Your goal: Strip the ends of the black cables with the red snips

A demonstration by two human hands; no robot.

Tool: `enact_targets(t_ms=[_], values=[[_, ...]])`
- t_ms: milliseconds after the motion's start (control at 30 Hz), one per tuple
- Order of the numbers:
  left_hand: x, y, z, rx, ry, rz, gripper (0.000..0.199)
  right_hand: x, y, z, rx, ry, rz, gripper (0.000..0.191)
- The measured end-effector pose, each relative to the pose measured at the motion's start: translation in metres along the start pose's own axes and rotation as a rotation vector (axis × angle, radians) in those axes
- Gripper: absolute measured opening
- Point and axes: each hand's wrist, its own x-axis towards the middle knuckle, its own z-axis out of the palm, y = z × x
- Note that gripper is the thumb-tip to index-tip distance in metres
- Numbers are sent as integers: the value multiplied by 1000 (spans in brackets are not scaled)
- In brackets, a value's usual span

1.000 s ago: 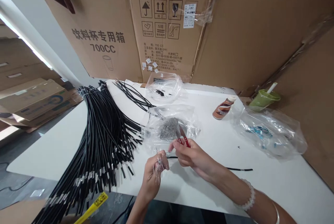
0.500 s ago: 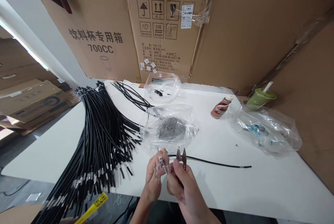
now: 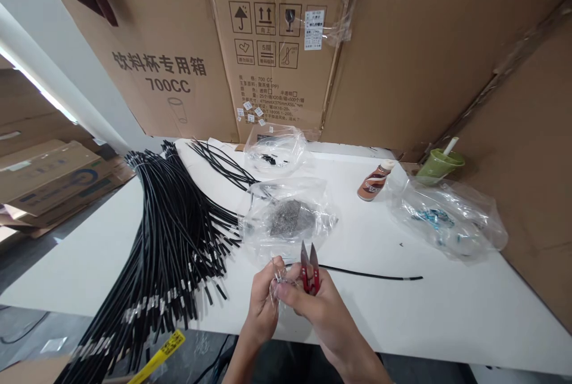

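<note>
Close to the table's front edge, my left hand (image 3: 263, 300) is closed on a small tangle of thin, shiny strands (image 3: 277, 284), partly hidden by the fingers. My right hand (image 3: 324, 309) keeps red-handled thread snips (image 3: 311, 273) in its palm, blades apart and pointing away from me. Its thumb and forefinger pinch at the same strands. Behind the hands a black cable (image 3: 370, 275) runs out to the right; its left end is hidden. Just beyond lies a clear plastic bag (image 3: 319, 196) holding a grey heap of fine pieces (image 3: 291, 218).
A large bundle of black cables (image 3: 172, 223) covers the left side. Another clear bag (image 3: 286, 142) with small black parts lies at the back. To the right are a brown bottle (image 3: 374, 182), a green cup (image 3: 440, 164) and a bag with blue bits (image 3: 447, 223). Cardboard boxes (image 3: 402, 62) wall the back.
My right thumb has moved left onto the strands beside my left fingers. The snips have turned more upright, showing their red handles. The view has shifted slightly.
</note>
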Motion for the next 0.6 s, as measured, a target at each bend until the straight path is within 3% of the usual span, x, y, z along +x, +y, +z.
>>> enact_targets(t_ms=[200,433,600], values=[[-6,9,4,14,-19,6,43,0,6,-8,85,-145,56,45],[-1,24,7,-25,-72,46,48,-7,6,-3,10,-84,-29,34],[-1,22,5,-14,-59,85,47,-4,2,-3,-15,-36,-9,42]])
